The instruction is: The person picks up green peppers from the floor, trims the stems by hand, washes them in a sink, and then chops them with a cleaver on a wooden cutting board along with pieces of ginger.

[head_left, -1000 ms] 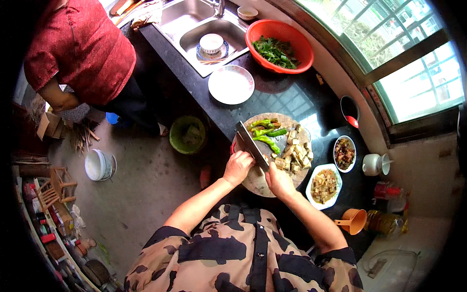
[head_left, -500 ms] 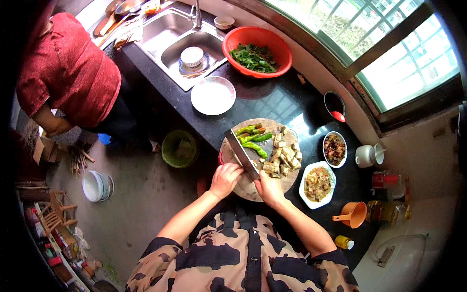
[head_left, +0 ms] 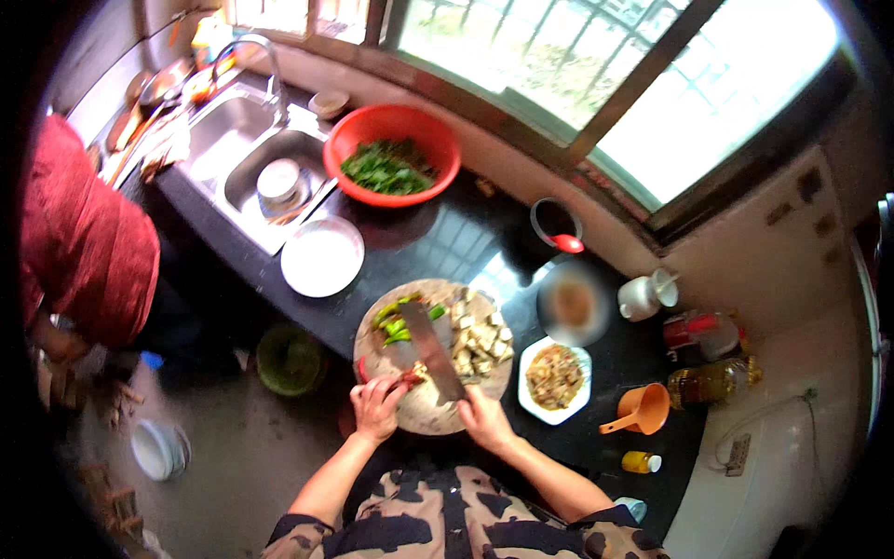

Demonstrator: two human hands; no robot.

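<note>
My right hand [head_left: 484, 418] is closed on the handle of a cleaver [head_left: 432, 349], whose broad blade points away over the round chopping board [head_left: 436, 419]. At the board's near left edge, my left hand [head_left: 376, 410] has its fingers curled together by small reddish and pale bits [head_left: 415, 374]. What lies between the fingers is too small to make out. Green peppers [head_left: 396, 330] lie on the board's far left part, some hidden by the blade. To the blade's right is a heap of pale, cut chunks [head_left: 480, 341], apparently eggplant.
Right of the board stand a white dish of food [head_left: 556, 377], a blurred bowl [head_left: 572, 304], an orange ladle [head_left: 643, 410] and bottles [head_left: 712, 382]. Beyond are a white plate [head_left: 322, 256], a red basin of greens [head_left: 396, 130] and a sink [head_left: 228, 130]. A person in red [head_left: 88, 224] stands left.
My left hand has left the cleaver's blade and moved to the board's left edge, by the reddish bits. The cleaver stays in my right hand. My view has shifted, moving the scene left.
</note>
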